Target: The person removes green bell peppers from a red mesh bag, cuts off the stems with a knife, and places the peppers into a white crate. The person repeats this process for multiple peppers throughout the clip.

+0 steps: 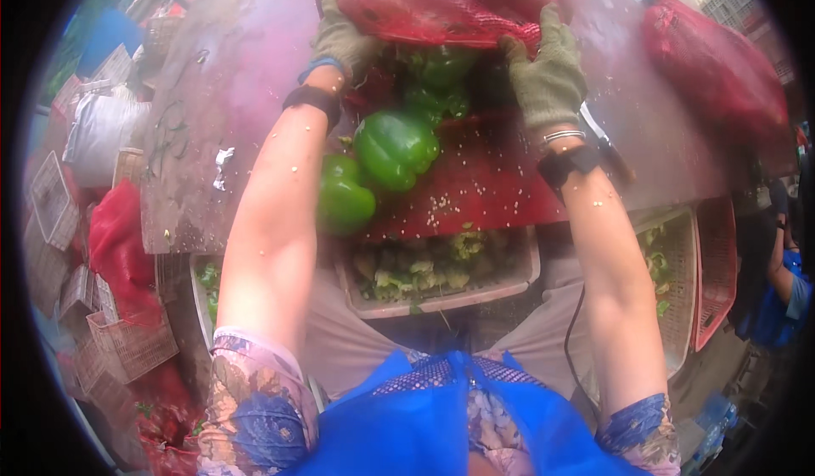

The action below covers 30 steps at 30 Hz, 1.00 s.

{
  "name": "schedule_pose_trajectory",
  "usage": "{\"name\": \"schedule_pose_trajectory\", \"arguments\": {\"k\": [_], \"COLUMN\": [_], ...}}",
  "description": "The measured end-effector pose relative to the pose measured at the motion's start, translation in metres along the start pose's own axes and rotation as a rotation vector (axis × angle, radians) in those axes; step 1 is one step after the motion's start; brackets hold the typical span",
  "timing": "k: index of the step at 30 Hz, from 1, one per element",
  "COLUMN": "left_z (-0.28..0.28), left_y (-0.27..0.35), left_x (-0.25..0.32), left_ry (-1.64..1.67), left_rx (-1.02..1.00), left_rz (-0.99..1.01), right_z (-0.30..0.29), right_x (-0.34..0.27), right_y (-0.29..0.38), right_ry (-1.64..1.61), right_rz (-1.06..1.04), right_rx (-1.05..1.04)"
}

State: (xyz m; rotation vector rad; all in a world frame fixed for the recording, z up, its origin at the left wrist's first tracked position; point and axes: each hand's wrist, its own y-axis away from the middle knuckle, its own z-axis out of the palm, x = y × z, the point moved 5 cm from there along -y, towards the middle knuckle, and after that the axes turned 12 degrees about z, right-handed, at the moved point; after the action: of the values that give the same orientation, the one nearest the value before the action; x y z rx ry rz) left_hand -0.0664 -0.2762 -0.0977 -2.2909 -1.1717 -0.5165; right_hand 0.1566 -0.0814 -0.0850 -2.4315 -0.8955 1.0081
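Note:
My gloved left hand [347, 40] grips the left side of a red mesh sack [439, 2]. On the sack's right side, my gloved right hand [547, 75] holds its near edge, fingers partly behind the mesh. Under the open mouth of the sack lie several green bell peppers [442, 69], partly in shadow. Nearer to me rest a large green bell pepper [395, 148] and another pepper [344, 196], partly covered by my left forearm. A knife [598, 129] lies on the table just right of my right wrist, part of it hidden.
Pale seeds dot the table [191, 202]. Below its front edge, a crate [446, 304] holds pepper scraps. A full red mesh sack [713, 62] lies at the right; a pale crate [681, 323] stands near my right arm. A co-worker [786, 279] is at far right.

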Motion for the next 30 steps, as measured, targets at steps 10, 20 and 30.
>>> {"name": "schedule_pose_trajectory", "arguments": {"k": [10,20,30], "left_z": [-0.042,-0.129,-0.110], "left_y": [0.015,0.193,0.198], "left_x": [-0.019,-0.099,-0.123], "left_ry": [0.017,-0.072,-0.031], "left_rx": [-0.282,-0.232,-0.139], "left_rz": [0.154,-0.144,-0.200], "right_z": [0.011,-0.064,0.034], "right_x": [0.003,-0.088,-0.184], "right_y": [-0.021,0.142,0.197], "right_ry": [-0.076,-0.384,-0.145], "right_rz": [-0.065,-0.623,-0.672], "right_rx": [-0.065,-0.229,-0.556]}}
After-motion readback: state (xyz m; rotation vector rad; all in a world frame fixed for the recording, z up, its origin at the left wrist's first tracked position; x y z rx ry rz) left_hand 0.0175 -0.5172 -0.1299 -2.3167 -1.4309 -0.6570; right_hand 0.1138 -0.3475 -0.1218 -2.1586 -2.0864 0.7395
